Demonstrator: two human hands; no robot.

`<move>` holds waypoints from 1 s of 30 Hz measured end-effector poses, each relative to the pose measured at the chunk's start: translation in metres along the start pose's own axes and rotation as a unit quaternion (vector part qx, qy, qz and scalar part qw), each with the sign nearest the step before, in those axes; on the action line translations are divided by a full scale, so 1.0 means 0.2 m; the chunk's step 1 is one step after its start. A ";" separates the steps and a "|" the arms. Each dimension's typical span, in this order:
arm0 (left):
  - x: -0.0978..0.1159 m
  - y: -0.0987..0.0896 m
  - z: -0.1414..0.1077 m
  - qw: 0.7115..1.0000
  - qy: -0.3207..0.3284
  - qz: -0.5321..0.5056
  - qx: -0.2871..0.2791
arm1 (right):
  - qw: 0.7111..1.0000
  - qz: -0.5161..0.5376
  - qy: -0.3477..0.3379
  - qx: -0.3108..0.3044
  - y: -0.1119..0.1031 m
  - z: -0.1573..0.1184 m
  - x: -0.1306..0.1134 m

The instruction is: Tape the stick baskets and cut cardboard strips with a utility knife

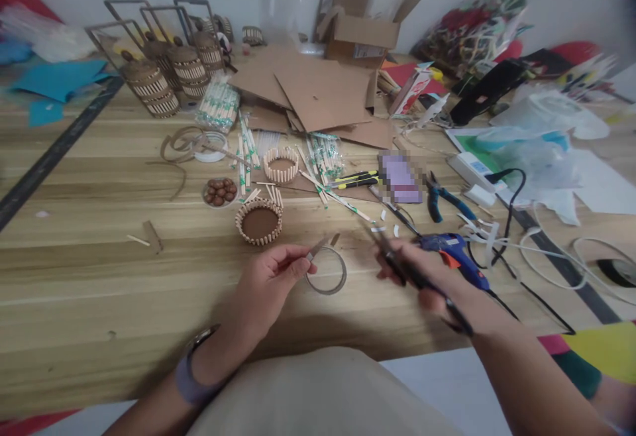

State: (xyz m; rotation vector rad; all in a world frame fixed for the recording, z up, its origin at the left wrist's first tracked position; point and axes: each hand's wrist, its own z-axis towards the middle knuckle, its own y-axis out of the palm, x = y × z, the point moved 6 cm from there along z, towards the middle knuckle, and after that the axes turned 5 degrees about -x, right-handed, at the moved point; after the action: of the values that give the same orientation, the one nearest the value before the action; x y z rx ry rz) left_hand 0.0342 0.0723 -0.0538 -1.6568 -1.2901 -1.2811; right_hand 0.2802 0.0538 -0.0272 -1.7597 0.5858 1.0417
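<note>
My left hand (268,283) is closed, its thumb and fingers pinching the end of a thin grey-brown strip (344,275) that curls into a loop just to the right. In my right hand (432,277) is a dark plier-like tool (412,273), blurred by motion, its tip pointing away from me; its exact kind cannot be made out. Small white scraps (396,230) lie beyond that tip. Past my left hand stands a round cup of short wooden sticks (238,224) with a brown base. A similar ring of sticks (282,175) is behind it.
A blue glue gun (454,254) and blue-handled pliers (434,205) lie right, near white cables (551,273). Brown beads fill a dish (205,199). Bagged sticks (218,105), cardboard sheets (322,95), a cardboard box (365,32) and finished stick lanterns (152,88) stand farther back.
</note>
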 end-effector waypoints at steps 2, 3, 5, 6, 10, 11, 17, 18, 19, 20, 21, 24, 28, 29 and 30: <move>-0.02 0.00 0.00 1.000 -0.013 -0.021 0.004 | 0.996 0.017 0.032 -0.087 0.12 -0.01 -0.03; -0.02 0.00 0.00 0.999 -0.018 -0.032 0.010 | 0.991 0.030 0.052 -0.117 0.17 -0.02 -0.05; -0.02 -0.01 -0.01 0.998 -0.022 -0.055 0.025 | 0.987 0.041 0.070 -0.141 0.25 -0.02 -0.08; -0.03 -0.01 -0.01 0.997 -0.023 -0.065 0.030 | 0.986 0.053 0.064 -0.147 0.28 -0.02 -0.09; -0.02 0.01 -0.02 0.996 -0.018 -0.081 0.021 | 0.985 0.097 0.037 -0.140 0.34 0.00 -0.12; -0.02 0.02 -0.02 0.997 -0.014 -0.079 0.017 | 0.985 0.100 0.036 -0.137 0.34 0.00 -0.12; 0.00 0.04 -0.03 0.996 -0.002 -0.085 -0.001 | 0.986 0.121 0.013 -0.115 0.35 0.03 -0.13; 0.00 0.04 -0.03 0.996 -0.001 -0.088 -0.004 | 0.986 0.127 0.012 -0.110 0.35 0.03 -0.13; 0.00 0.04 -0.03 0.996 0.000 -0.090 -0.007 | 0.985 0.133 0.012 -0.105 0.36 0.03 -0.12; 0.01 0.05 -0.03 0.996 0.002 -0.091 -0.010 | 0.985 0.138 0.011 -0.100 0.36 0.02 -0.11; 0.01 0.06 -0.02 0.996 0.003 -0.092 -0.014 | 0.985 0.143 0.011 -0.094 0.36 0.02 -0.11; 0.04 0.09 0.01 0.995 0.008 -0.094 -0.030 | 0.986 0.146 0.020 -0.082 0.34 0.01 -0.09; 0.07 0.13 0.04 0.994 0.014 -0.089 -0.053 | 0.987 0.143 0.035 -0.060 0.31 0.00 -0.05; 0.08 0.14 0.05 0.995 0.015 -0.085 -0.055 | 0.988 0.143 0.037 -0.052 0.31 -0.01 -0.04; 0.08 0.15 0.06 0.995 0.015 -0.081 -0.056 | 0.988 0.144 0.038 -0.045 0.30 -0.01 -0.03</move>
State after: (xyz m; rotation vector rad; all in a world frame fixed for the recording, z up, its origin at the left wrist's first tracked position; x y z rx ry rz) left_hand 0.0661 0.0790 -0.0400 -1.6289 -1.3790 -1.4935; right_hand 0.2313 0.0263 -0.0520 -1.8357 0.8735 1.2173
